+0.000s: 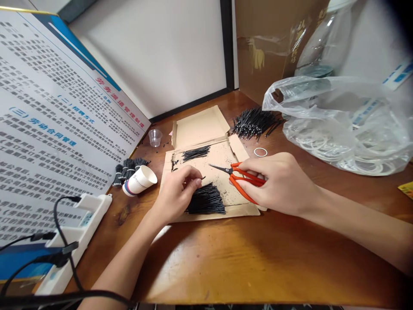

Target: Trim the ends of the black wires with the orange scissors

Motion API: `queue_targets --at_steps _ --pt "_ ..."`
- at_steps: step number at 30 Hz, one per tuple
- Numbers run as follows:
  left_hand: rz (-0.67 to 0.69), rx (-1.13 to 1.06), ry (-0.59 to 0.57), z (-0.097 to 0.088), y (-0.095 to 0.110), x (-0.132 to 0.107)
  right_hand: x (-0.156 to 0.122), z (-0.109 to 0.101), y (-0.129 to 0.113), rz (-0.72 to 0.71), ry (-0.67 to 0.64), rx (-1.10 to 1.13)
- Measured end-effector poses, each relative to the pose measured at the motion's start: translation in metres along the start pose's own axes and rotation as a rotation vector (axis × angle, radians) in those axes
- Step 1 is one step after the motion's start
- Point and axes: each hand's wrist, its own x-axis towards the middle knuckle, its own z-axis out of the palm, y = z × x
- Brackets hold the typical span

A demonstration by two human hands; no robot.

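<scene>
Nearest, the glossy brown wooden tabletop (209, 258) is stretching in front of both forearms. The left hand (177, 191) is hovering over the front of an opened tan cardboard box (200, 124), its thumb and index finger pinched together on a short thin black strand (203, 178). Under and beside that hand, a broad heap of thin black strands (209, 200) is lying loose on the cardboard, roughly lined up. The right hand (284, 185) is clamping its fingers around the orange-red handles of small pointed scissors (229, 170); the blades are pointing toward the pinched strand without touching it.

Dark specks (222, 186) are littering the cardboard, suggesting that some cutting is already done. Farther back on it, a smaller, neatly aligned pile of black strands (196, 153) is lying apart from the front heap.

To the left, behind a tipped white paper cup (139, 181), several banded black bundles (129, 169) are standing together, seemingly the finished portion. A white ring-shaped band (260, 151) is lying to the right of the cardboard, and beyond it a large heap of shiny-tipped black strands (254, 123) is resting unbundled. Much is apparently remaining loose; which heaps are already trimmed, I cannot tell.
</scene>
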Motion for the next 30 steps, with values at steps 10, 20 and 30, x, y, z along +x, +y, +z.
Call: queue_targets --at_steps 10,20,30 --pt "-0.073 -0.38 0.039 0.004 0.01 -0.003 0.0 -0.001 -0.002 -0.019 -0.071 0.055" --pt "-0.089 -0.353 0.024 0.003 0.013 -0.005 -0.003 0.001 -0.004 -0.049 -0.071 0.116" --pt "0.024 -0.34 0.037 0.005 0.008 -0.004 -0.003 0.001 -0.006 -0.055 -0.077 0.128"
